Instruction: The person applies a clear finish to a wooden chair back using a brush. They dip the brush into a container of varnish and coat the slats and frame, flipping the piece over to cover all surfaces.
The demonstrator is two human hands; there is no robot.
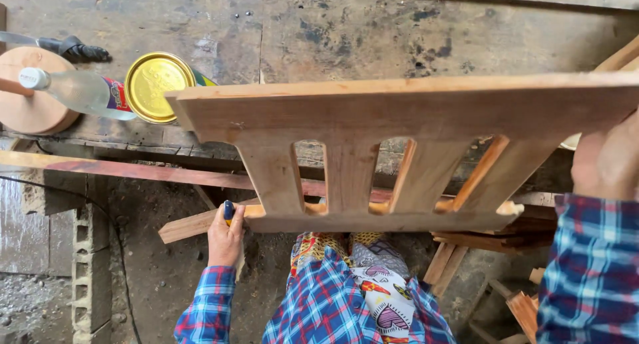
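Slatted wood frame (399,128) held up over the counter's near edge, long axis running left-right.

Frame: two long rails w/ short upright slats between, slots open; wide top rail toward the counter (319,31), narrow bottom rail toward the person. Right hand (609,161) at the frame's right end, grip closed around the top rail there, fingers mostly hidden behind the wood. Left hand (225,237) at the bottom rail's left end, grip clenched on a small blue-and-yellow tool (228,211), tip touching the rail. Counter is rough, stained wood. Near its left edge: round wooden block (30,94), then a clear bottle (76,90) lying on its side w/ white cap pointing left, then a tin w/ gold lid (152,86) just beside the frame's top-left corner.
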